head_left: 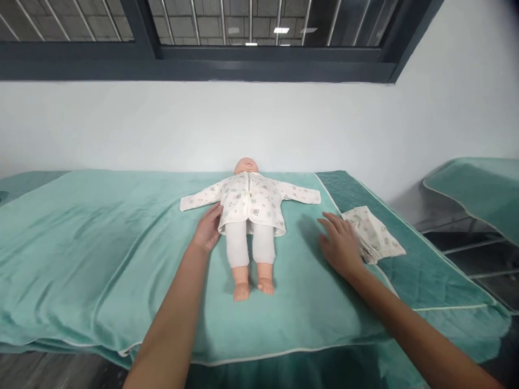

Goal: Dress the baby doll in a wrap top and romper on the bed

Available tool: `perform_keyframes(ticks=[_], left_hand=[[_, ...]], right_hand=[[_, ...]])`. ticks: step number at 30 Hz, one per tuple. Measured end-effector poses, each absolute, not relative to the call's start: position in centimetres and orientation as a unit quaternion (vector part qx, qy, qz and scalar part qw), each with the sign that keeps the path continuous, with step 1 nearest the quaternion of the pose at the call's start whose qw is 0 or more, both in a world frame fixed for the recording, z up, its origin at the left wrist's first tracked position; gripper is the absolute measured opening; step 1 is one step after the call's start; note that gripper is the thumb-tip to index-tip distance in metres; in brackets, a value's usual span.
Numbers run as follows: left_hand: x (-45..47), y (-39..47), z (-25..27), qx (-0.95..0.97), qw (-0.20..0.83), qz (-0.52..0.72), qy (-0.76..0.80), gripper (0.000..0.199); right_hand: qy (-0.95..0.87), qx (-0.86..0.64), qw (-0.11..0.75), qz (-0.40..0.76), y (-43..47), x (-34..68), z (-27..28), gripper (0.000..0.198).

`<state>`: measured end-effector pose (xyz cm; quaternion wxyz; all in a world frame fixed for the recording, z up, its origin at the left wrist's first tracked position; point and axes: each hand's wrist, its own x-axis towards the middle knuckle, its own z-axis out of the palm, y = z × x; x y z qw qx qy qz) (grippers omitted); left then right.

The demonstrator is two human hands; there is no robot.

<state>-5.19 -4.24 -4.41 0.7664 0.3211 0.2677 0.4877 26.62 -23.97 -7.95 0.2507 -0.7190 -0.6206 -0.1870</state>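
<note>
A baby doll (pixel 246 165) lies on its back on the green blanket, head toward the wall and bare feet toward me. It wears a white patterned long-sleeved jacket (pixel 259 200), its arms spread to both sides, and white leggings (pixel 263 246). My left hand (pixel 208 227) rests at the jacket's lower left side, its fingertips partly hidden against the cloth. To the right of the doll, my right hand (pixel 339 243) hovers with fingers apart and nothing in it. Just beyond it lies a folded white patterned garment (pixel 373 235), partly covered by the hand.
The green blanket (pixel 121 243) covers a bed that stands against a white wall (pixel 194 124). A darker quilted cover (pixel 438 275) shows at the right. Above is a barred window with a dark frame (pixel 263 65). Another green-covered surface (pixel 482 189) stands at the far right.
</note>
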Motion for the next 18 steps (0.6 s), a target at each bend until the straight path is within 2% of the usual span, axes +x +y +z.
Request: perform_keyframes(ticks=[4,6,9,15,18], left_hand=[[-6.9,-7.1,-4.8,0.359,0.712,0.527,0.294,0.036],[-7.7,-8.7,-4.9,0.372,0.694,0.537,0.304,0.032],[-8.7,-11.2,-4.8,0.391,0.678,0.541,0.308,0.029],[-10.4,-15.0,-4.7,0.461,0.615,0.504,0.394,0.027],[-10.9,-16.5,-4.5,0.489,0.579,0.487,0.433,0.022]], right_hand=[[-0.6,-0.746,0.172,-0.232,-31.7,29.8,-7.9,0.059],[-0.542,-0.794,0.144,-0.235,-33.9,32.1,-8.1,0.059],[-0.537,-0.818,0.114,-0.175,-34.8,34.6,-8.1,0.051],[-0.552,-0.817,0.141,-0.091,-31.4,31.1,-3.8,0.031],[-0.563,-0.798,0.213,-0.029,-29.7,26.4,-0.1,0.027]])
